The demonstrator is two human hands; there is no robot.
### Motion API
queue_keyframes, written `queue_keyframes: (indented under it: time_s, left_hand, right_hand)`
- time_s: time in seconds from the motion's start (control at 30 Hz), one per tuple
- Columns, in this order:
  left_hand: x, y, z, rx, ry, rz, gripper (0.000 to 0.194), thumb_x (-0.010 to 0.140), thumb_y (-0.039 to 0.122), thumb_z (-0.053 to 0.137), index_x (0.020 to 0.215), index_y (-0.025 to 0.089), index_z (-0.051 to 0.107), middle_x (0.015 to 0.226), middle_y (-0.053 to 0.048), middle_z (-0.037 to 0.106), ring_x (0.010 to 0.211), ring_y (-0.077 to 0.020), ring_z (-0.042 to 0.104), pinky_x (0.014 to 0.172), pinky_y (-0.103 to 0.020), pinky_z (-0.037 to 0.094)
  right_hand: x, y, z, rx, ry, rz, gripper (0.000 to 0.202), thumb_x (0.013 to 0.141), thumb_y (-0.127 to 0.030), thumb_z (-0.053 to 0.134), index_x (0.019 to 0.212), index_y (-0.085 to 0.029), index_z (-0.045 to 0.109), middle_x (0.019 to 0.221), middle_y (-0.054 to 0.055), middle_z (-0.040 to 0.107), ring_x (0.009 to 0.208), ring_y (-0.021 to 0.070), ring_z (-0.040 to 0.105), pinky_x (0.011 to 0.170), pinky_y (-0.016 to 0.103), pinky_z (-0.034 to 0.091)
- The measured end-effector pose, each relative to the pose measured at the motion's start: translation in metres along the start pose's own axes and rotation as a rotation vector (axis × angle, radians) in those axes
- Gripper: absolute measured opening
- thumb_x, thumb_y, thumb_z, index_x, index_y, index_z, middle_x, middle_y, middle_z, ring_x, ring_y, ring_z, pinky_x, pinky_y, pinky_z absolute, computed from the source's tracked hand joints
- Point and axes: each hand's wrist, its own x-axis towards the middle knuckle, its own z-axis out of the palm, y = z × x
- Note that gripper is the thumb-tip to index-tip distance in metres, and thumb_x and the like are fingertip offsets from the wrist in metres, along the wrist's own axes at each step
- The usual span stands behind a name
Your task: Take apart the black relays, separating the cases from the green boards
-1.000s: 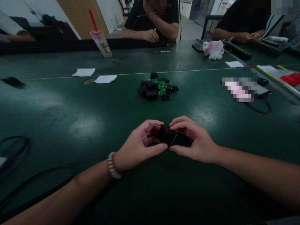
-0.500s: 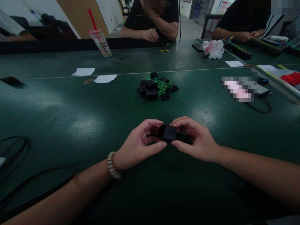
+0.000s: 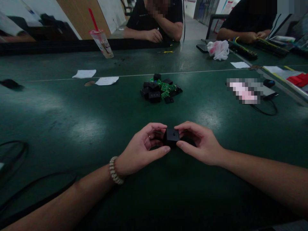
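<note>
Between my two hands is a small black plastic box [image 3: 172, 136], with a small mark or hole on its upper face. My left hand [image 3: 146, 144] curls around the box's left side, fingers behind and thumb in front. On the right side, the fingertips and thumb of my right hand [image 3: 199, 141] pinch its edge. The box's underside and the inner fingers are partly hidden. Farther up the green table [image 3: 115, 112] lies a pile of similar black boxes [image 3: 154, 95] mixed with small green circuit boards [image 3: 166, 87].
White paper slips [image 3: 107, 81] lie at the left, and a cup with a red straw [image 3: 102, 43] stands behind them. A crumpled plastic bag [image 3: 218, 49] is at the back right. Black cables [image 3: 38, 183] run along the near left. Two people sit across the table.
The black box has turned between my hands: its marked face now points more upward and looks level, where it was tilted before. Both hands have stayed nearly in place.
</note>
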Motion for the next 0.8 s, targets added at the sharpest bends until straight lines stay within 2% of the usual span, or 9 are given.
queue_keyframes:
  time_s: [0.3, 0.47, 0.67, 0.8]
  left_hand:
    - [-0.0003, -0.0014, -0.0007, 0.009, -0.009, 0.011, 0.053, 0.083, 0.019, 0.088, 0.129, 0.024, 0.064, 0.123, -0.008, 0.073, 0.114, -0.0239, 0.072, 0.097, -0.04, 0.06]
    - [-0.0012, -0.0011, -0.0011, 0.01, -0.026, 0.004, 0.058, 0.081, 0.019, 0.091, 0.132, 0.023, 0.063, 0.121, -0.008, 0.073, 0.11, -0.0227, 0.073, 0.092, -0.037, 0.061]
    - [-0.0018, 0.0029, 0.0, 0.033, -0.034, -0.021, 0.06, 0.079, 0.02, 0.092, 0.131, 0.021, 0.062, 0.124, -0.01, 0.073, 0.104, -0.0224, 0.074, 0.09, -0.038, 0.061]
    - [-0.0028, 0.0055, 0.0009, 0.041, -0.029, -0.039, 0.06, 0.079, 0.02, 0.092, 0.13, 0.021, 0.062, 0.12, -0.01, 0.075, 0.103, -0.0228, 0.075, 0.09, -0.038, 0.061]
  right_hand:
    - [-0.0002, 0.0012, 0.0005, 0.073, -0.003, 0.091, 0.028, 0.093, -0.021, 0.078, 0.12, -0.022, 0.07, 0.105, 0.005, 0.078, 0.092, 0.0153, 0.078, 0.084, 0.029, 0.067]
    - [0.0, 0.0011, 0.0, 0.063, -0.014, 0.116, 0.024, 0.095, -0.025, 0.076, 0.117, -0.022, 0.069, 0.097, 0.004, 0.076, 0.085, 0.016, 0.076, 0.075, 0.029, 0.066]
    - [0.0016, 0.0028, -0.0004, 0.025, 0.017, 0.075, 0.018, 0.097, -0.027, 0.074, 0.114, -0.023, 0.07, 0.11, 0.008, 0.076, 0.101, 0.0206, 0.075, 0.081, 0.034, 0.066]
    - [0.0024, 0.0031, -0.0004, 0.001, 0.014, 0.069, 0.016, 0.098, -0.027, 0.073, 0.114, -0.023, 0.07, 0.11, 0.008, 0.076, 0.101, 0.0211, 0.075, 0.081, 0.035, 0.066]
